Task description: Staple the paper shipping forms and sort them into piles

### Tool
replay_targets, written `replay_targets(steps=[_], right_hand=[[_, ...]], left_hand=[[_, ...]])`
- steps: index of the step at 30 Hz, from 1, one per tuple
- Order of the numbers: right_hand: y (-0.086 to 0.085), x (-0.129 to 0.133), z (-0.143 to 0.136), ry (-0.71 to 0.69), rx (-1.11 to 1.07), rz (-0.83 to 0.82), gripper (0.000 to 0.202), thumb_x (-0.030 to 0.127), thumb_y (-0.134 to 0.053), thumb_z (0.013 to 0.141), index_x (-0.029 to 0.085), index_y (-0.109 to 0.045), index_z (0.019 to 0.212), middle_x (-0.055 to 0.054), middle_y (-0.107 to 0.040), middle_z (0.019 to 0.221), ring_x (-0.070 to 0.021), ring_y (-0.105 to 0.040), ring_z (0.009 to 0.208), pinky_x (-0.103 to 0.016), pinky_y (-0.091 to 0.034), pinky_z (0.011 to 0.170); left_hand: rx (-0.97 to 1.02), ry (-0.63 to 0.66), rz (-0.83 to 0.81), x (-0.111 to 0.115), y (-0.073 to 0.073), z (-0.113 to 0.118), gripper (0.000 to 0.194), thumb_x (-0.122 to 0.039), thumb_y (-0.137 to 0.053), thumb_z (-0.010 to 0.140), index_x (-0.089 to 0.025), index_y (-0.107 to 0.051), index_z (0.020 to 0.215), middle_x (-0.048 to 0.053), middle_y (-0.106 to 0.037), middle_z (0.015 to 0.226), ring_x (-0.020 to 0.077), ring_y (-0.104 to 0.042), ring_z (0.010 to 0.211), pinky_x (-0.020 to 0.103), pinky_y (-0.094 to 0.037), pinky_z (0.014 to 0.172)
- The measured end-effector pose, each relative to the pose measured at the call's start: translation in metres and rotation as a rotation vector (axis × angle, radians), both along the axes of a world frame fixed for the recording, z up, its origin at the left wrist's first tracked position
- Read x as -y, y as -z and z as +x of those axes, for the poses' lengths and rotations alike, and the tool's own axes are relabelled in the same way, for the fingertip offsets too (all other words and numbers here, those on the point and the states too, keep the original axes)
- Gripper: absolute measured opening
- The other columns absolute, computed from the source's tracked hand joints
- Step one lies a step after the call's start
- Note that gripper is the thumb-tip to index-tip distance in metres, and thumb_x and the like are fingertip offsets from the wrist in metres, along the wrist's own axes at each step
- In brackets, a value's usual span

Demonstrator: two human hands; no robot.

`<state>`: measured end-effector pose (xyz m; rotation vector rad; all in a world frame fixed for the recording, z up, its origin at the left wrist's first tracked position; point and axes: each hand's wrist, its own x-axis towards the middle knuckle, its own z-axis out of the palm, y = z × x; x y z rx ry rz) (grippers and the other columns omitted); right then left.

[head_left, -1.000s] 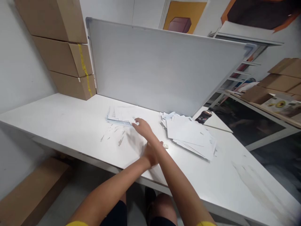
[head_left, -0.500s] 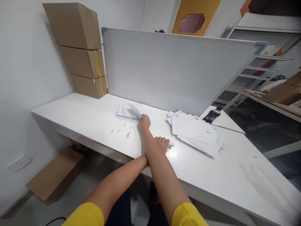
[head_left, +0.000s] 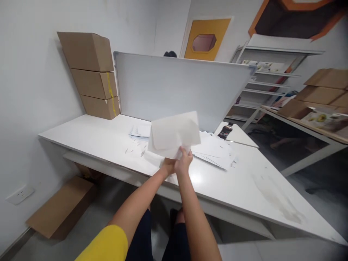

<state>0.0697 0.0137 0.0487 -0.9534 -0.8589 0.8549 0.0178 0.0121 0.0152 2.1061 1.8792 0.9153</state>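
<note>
White sheets of paper point(head_left: 174, 132) are raised above the table, pinched at their lower edge by my right hand point(head_left: 183, 161), thumb in front. Close on its left, my left hand point(head_left: 168, 166) is curled at the lower edge of the sheets. Its fingers are mostly hidden by the paper and my right hand, so what it grips does not show. A smaller stack of white papers point(head_left: 140, 129) lies behind and to the left of the raised sheets. On the right, a larger loose pile of papers point(head_left: 214, 152) is partly covered by them.
The white table point(head_left: 95, 145) has a whiteboard point(head_left: 174, 85) standing along its back. Stacked cardboard boxes point(head_left: 92, 83) are at the back left, a dark drink bottle point(head_left: 225, 131) beyond the right pile. Another cardboard box point(head_left: 61, 206) lies on the floor at left.
My right hand has lifted paper from the left stack and brought it rightward to my left hand. A pale stapler-like object seen at my left hand is now hidden. The view has shifted.
</note>
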Motion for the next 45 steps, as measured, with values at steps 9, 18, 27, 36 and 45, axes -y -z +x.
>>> replay_targets(steps=[9,18,27,36,45], right_hand=[[0.027,0.139,0.130,0.209,-0.503,-0.253,0.050,0.024,-0.075,0.058,0.019,-0.066,0.107,-0.002,-0.073,0.098,-0.0183,-0.067,0.093,-0.029,-0.054,0.086],[0.028,0.211,0.126,-0.032,-0.359,-0.383,0.064,0.019,-0.076,0.063,0.024,-0.059,0.125,-0.003,-0.073,0.104,-0.0223,-0.068,0.097,-0.031,-0.055,0.081],[0.042,0.220,0.157,-0.009,-0.248,-0.392,0.044,0.038,-0.081,0.063,0.021,-0.067,0.102,-0.006,-0.072,0.101,-0.0238,-0.066,0.092,-0.032,-0.054,0.075],[0.039,0.227,0.141,-0.059,-0.124,-0.454,0.032,0.031,-0.075,0.063,0.022,-0.067,0.092,-0.003,-0.072,0.089,-0.0219,-0.065,0.082,-0.030,-0.052,0.069],[0.044,0.216,0.136,-0.010,-0.063,-0.367,0.025,0.039,-0.072,0.069,0.020,-0.068,0.084,-0.003,-0.071,0.086,-0.0209,-0.062,0.082,-0.029,-0.049,0.071]], left_hand=[[0.988,0.305,-0.303,0.102,-0.003,-0.010,0.055,-0.041,-0.031,0.097,-0.011,-0.074,0.082,0.011,-0.075,0.082,0.0197,-0.069,0.092,0.026,-0.054,0.078],[1.448,0.216,-0.561,0.149,-0.001,-0.011,0.058,-0.045,-0.083,0.064,-0.011,-0.070,0.109,0.014,-0.074,0.100,0.0303,-0.067,0.101,0.041,-0.050,0.095],[1.490,0.103,-0.578,0.176,-0.001,-0.025,0.048,-0.046,-0.076,0.066,-0.014,-0.071,0.101,0.012,-0.075,0.096,0.0320,-0.067,0.100,0.041,-0.053,0.087],[1.484,0.006,-0.484,0.188,0.001,-0.026,0.052,-0.050,-0.077,0.066,-0.013,-0.071,0.101,0.013,-0.074,0.095,0.0300,-0.069,0.095,0.039,-0.055,0.083],[1.306,-0.025,-0.281,0.175,0.009,-0.029,0.055,-0.063,-0.074,0.066,-0.012,-0.072,0.086,0.007,-0.070,0.073,0.0212,-0.065,0.070,0.030,-0.052,0.065]])
